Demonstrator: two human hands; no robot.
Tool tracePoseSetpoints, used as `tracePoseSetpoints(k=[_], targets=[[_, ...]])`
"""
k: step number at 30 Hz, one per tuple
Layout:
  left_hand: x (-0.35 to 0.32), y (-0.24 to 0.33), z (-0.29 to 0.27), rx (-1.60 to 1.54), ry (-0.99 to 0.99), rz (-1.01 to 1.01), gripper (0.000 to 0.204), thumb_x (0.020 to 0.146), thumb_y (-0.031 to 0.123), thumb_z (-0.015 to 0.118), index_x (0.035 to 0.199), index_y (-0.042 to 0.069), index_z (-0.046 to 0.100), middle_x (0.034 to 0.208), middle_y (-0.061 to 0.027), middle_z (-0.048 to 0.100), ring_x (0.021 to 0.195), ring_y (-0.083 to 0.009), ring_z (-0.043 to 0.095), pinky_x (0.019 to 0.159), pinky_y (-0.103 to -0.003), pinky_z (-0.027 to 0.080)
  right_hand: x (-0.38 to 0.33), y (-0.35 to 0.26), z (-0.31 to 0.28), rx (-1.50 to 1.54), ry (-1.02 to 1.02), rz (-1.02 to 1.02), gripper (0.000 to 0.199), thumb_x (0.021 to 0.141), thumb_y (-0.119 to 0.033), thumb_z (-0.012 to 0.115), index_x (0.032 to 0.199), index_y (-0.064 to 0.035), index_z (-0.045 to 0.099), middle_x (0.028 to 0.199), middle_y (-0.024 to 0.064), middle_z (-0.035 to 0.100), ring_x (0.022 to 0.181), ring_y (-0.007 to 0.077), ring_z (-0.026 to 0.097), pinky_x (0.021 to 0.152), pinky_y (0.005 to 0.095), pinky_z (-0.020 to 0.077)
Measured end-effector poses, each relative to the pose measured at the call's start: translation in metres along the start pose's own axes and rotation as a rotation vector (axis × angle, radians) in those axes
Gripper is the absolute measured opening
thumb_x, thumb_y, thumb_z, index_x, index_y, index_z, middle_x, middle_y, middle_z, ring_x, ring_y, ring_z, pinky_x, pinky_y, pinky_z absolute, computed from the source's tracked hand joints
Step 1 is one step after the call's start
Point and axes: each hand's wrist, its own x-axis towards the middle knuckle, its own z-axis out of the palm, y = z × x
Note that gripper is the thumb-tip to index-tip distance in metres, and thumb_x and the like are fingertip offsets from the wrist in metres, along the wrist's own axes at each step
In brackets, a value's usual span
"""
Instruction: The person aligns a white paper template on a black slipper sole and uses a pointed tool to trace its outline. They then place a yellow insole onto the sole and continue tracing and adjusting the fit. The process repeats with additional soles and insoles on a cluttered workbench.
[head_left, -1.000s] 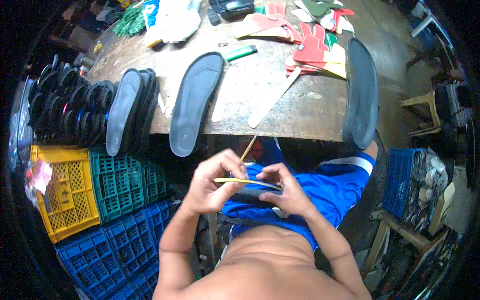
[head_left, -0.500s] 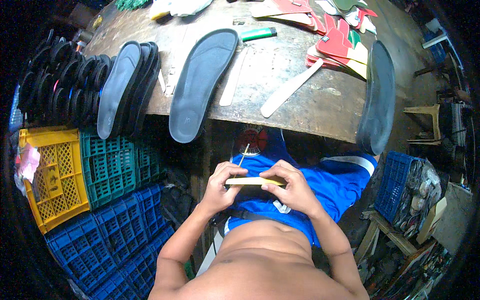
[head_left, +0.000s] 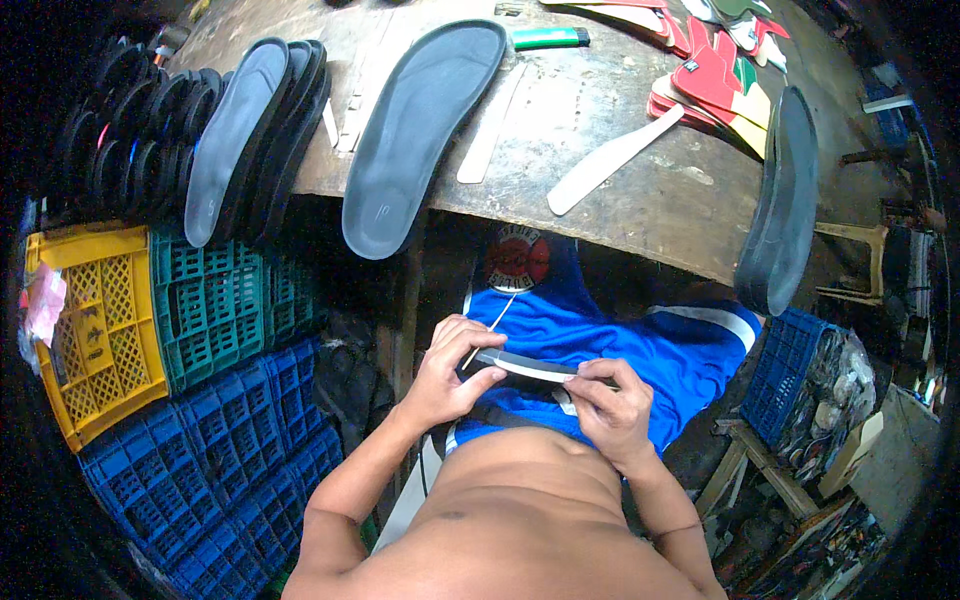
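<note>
Between my two hands, above my lap, is a narrow curved piece [head_left: 535, 369] with a dark upper face and a white edge. My left hand [head_left: 452, 368] is closed on its left end, thumb below and fingers above. A thin pale stick [head_left: 504, 312] also sticks up out of the left hand's fingers, slanting away to the right. At the other end, my right hand [head_left: 614, 408] pinches the piece between thumb and fingers. What the piece is made of, and its exact kind, I cannot make out.
On the wooden table [head_left: 640, 215] ahead lie a black shoe sole [head_left: 425, 140], stacked soles [head_left: 237, 140] at left and more soles [head_left: 787, 200] at right. Pale flat strips [head_left: 612, 162], a green slim object [head_left: 550, 38] and red cut pieces [head_left: 712, 80] lie there too. Plastic crates [head_left: 105, 330] stand left.
The held piece has turned from showing a pale yellowish edge to showing its dark face, and its right end dips. My right hand has moved right and down along it. The view has shifted slightly.
</note>
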Motion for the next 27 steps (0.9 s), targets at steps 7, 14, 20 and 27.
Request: tracePoseSetpoints(k=[7,14,20,27], targets=[[0.000,0.006,0.005,0.015,0.023,-0.057,0.031,0.080,0.018,0.081,0.107,0.005,0.072,0.102,-0.0135,0.069,0.108,-0.0323,0.063,0.106,-0.046,0.039,-0.003,-0.001,0.000,-0.076,-0.035,-0.043,0.023,0.071,-0.005,0.086,0.092,-0.0102,0.079,0.107,0.0102,0.073,0.093,0.0297,0.073,0.075,0.0383,0.0594],[-0.001,0.022,0.007,0.063,0.025,-0.078,0.032,0.080,0.013,0.078,0.110,0.006,0.071,0.107,-0.0131,0.069,0.111,-0.0312,0.061,0.110,-0.046,0.036,-0.009,0.002,-0.002,0.003,-0.053,0.031,0.025,0.069,0.002,0.085,0.091,-0.0071,0.078,0.109,0.0130,0.074,0.096,0.0319,0.071,0.080,0.0399,0.0584],[-0.003,0.022,0.006,-0.010,-0.006,-0.134,0.034,0.079,0.014,0.079,0.111,0.005,0.070,0.104,-0.0120,0.069,0.108,-0.0302,0.062,0.111,-0.045,0.037,-0.013,0.004,-0.002,0.109,-0.061,0.131,0.021,0.070,0.004,0.085,0.088,-0.0050,0.078,0.109,0.0138,0.075,0.095,0.0304,0.071,0.080,0.0388,0.0573],[-0.002,0.025,0.004,-0.006,-0.025,-0.117,0.034,0.080,0.018,0.079,0.109,0.004,0.070,0.101,-0.0115,0.068,0.106,-0.0299,0.061,0.112,-0.047,0.035,-0.014,0.005,-0.002,0.111,-0.053,0.149,0.021,0.071,0.004,0.085,0.089,-0.0048,0.078,0.108,0.0142,0.075,0.095,0.0298,0.071,0.080,0.0380,0.0567]])
